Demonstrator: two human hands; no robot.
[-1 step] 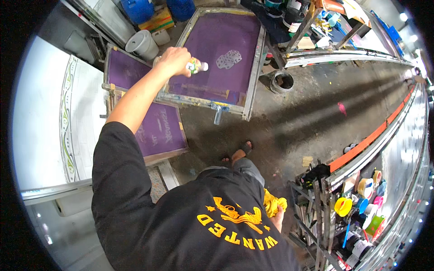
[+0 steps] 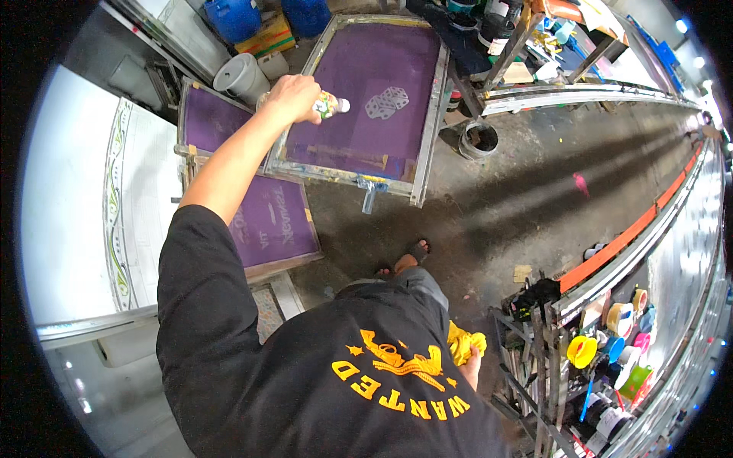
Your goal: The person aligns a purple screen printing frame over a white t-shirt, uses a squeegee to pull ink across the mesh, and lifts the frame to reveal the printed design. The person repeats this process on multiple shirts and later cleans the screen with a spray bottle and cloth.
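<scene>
My left hand (image 2: 293, 99) is closed round a small bottle (image 2: 328, 105) with a colourful label. The bottle lies nearly level above a purple screen-printing frame (image 2: 355, 65), its whitish end toward the right. On the mesh, just right of the bottle, shows a pale dice design (image 2: 386, 103). Low at my right side, my right hand (image 2: 473, 368) grips a crumpled yellow cloth (image 2: 463, 343); part of that hand is hidden behind my black shirt.
Two more purple screens, one upper (image 2: 210, 118) and one lower (image 2: 279, 217), lean at left. A white bucket (image 2: 240, 79) stands behind them. A dirty pail (image 2: 479, 140) sits on the floor. At right, a long table edge (image 2: 611, 248) runs above a rack of tapes and tubs (image 2: 582, 352).
My left hand and the bottle have moved slightly farther away over the screen. My right hand keeps its hold on the yellow cloth.
</scene>
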